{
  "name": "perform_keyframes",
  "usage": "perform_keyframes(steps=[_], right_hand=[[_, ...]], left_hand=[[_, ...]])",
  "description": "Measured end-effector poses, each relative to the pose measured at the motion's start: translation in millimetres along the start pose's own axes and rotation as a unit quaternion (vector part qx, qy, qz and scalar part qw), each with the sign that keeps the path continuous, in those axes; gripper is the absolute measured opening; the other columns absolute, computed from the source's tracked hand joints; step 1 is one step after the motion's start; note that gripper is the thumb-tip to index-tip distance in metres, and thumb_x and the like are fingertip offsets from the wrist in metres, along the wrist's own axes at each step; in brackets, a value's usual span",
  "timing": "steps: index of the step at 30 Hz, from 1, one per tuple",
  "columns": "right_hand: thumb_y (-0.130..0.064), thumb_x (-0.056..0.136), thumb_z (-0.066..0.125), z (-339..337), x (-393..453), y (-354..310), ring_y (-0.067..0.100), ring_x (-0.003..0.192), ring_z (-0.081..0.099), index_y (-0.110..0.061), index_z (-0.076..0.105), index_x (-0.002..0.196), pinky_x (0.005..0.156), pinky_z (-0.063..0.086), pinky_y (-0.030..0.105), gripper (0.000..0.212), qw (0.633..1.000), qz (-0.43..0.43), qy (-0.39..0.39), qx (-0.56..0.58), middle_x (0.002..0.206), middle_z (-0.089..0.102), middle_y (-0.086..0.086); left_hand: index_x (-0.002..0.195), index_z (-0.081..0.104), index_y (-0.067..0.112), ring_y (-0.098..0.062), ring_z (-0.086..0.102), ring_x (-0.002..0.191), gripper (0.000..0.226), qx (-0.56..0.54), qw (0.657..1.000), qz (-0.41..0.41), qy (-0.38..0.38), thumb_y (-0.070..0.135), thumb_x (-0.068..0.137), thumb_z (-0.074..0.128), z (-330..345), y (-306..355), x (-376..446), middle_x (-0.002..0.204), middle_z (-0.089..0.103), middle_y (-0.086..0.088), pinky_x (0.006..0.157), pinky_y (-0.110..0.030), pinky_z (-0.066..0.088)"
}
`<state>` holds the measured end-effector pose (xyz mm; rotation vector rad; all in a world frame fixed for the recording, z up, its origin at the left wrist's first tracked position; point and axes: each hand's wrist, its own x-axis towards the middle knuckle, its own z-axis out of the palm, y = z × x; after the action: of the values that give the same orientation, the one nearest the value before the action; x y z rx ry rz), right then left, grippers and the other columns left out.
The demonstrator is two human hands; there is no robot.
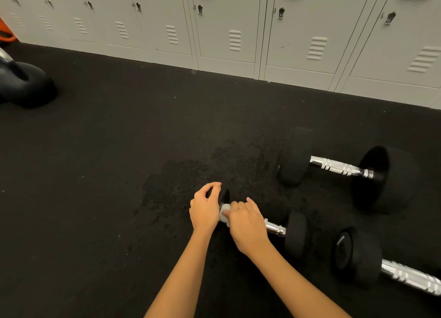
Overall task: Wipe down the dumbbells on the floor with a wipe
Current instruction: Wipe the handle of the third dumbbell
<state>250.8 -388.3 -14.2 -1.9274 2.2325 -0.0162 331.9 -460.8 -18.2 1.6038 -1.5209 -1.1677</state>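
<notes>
Your right hand pinches the wipe against the small dumbbell your left hand steadies; loosen and it may roll.

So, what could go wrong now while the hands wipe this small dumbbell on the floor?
1. The small dumbbell is round and lies on the floor; only the left hand steadies its end, so it may roll toward the dumbbell lying close on the right.
2. The wipe is bunched small under the right hand, so it may miss parts of the handle.
3. The floor patch looks damp; it could be slippery.
</notes>
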Motion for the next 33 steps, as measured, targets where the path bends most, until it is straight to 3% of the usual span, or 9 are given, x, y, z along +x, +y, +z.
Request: perform_keyframes(steps=[3,7,11,14,17,20,24,28,33], right_hand=[[-0.023,0.098,0.044,-22.8,9.1,3.1,0.028,0.101,0.058,-0.013,0.054,0.116,0.090,0.043,0.041,0.023,0.997,-0.019,-0.074,0.033,0.112,0.059,0.011],[-0.026,0.104,0.032,-23.0,19.4,18.8,0.030,0.105,0.059,-0.016,0.046,0.134,0.091,0.047,0.046,0.035,0.976,0.009,-0.174,0.132,0.117,0.059,0.013],[-0.028,0.101,0.041,-5.5,2.0,18.8,0.025,0.108,0.058,-0.014,0.055,0.124,0.103,0.036,0.042,0.030,0.996,-0.021,-0.037,0.074,0.116,0.060,0.006],[-0.021,0.089,0.060,14.9,-17.1,14.1,0.023,0.113,0.054,-0.011,0.043,0.140,0.114,0.024,0.042,0.054,0.999,-0.006,0.046,0.025,0.121,0.058,0.005],[-0.017,0.076,0.072,26.5,-16.9,-0.8,0.025,0.102,0.060,-0.007,0.052,0.133,0.110,0.033,0.044,0.061,0.996,0.061,0.063,-0.002,0.110,0.064,0.008],[-0.017,0.084,0.064,18.7,-9.7,-12.2,0.026,0.101,0.058,-0.006,0.054,0.124,0.108,0.035,0.043,0.042,0.995,0.068,0.074,-0.005,0.108,0.061,0.010],[-0.022,0.095,0.047,1.2,6.4,1.3,0.026,0.101,0.056,-0.009,0.051,0.119,0.095,0.039,0.037,0.028,0.999,-0.008,0.015,0.041,0.113,0.059,0.009],[-0.026,0.103,0.035,-17.1,15.4,20.9,0.029,0.098,0.060,-0.014,0.053,0.114,0.085,0.048,0.045,0.025,0.981,0.028,-0.116,0.154,0.109,0.062,0.011],[-0.028,0.103,0.035,0.2,-12.7,19.9,0.020,0.108,0.057,-0.017,0.048,0.132,0.102,0.037,0.038,0.033,0.993,0.041,0.033,0.101,0.121,0.060,0.002]], left_hand=[[0.104,0.067,0.035,-0.002,0.058,0.079,0.018,0.014,1.000,-0.003,0.003,0.033,0.096,0.050,0.4,1.4,0.6,0.093,0.064,0.016,0.069,-0.025,0.044],[0.108,0.068,0.029,-0.001,0.057,0.074,0.022,0.016,1.000,0.000,-0.005,0.030,0.096,0.050,-2.0,2.2,0.0,0.083,0.061,0.019,0.065,-0.020,0.042],[0.108,0.069,0.027,0.000,0.057,0.075,0.023,0.008,1.000,0.006,-0.008,0.030,0.096,0.050,-2.3,1.1,1.3,0.090,0.065,0.018,0.064,-0.018,0.039],[0.107,0.069,0.028,0.003,0.054,0.077,0.021,0.013,1.000,0.004,0.002,0.029,0.096,0.051,-1.0,2.9,2.0,0.091,0.063,0.018,0.065,-0.015,0.037],[0.107,0.069,0.028,0.005,0.052,0.077,0.022,0.013,1.000,0.001,0.002,0.029,0.096,0.051,-1.3,2.5,0.2,0.089,0.060,0.020,0.065,-0.014,0.035],[0.107,0.070,0.029,0.001,0.056,0.081,0.022,0.010,1.000,-0.001,0.009,0.031,0.095,0.051,-0.4,2.0,0.8,0.094,0.064,0.015,0.070,-0.023,0.042],[0.107,0.068,0.031,-0.004,0.058,0.081,0.022,0.014,1.000,-0.004,-0.001,0.033,0.095,0.050,-0.8,1.2,2.1,0.094,0.064,0.014,0.073,-0.029,0.045],[0.109,0.069,0.029,-0.006,0.057,0.068,0.024,0.012,1.000,-0.003,-0.010,0.034,0.095,0.051,-0.3,-1.1,4.6,0.084,0.068,0.011,0.066,-0.029,0.044],[0.108,0.069,0.026,-0.004,0.058,0.072,0.024,0.024,1.000,-0.004,-0.007,0.033,0.095,0.050,-0.3,4.2,3.8,0.077,0.060,0.016,0.064,-0.024,0.042]])
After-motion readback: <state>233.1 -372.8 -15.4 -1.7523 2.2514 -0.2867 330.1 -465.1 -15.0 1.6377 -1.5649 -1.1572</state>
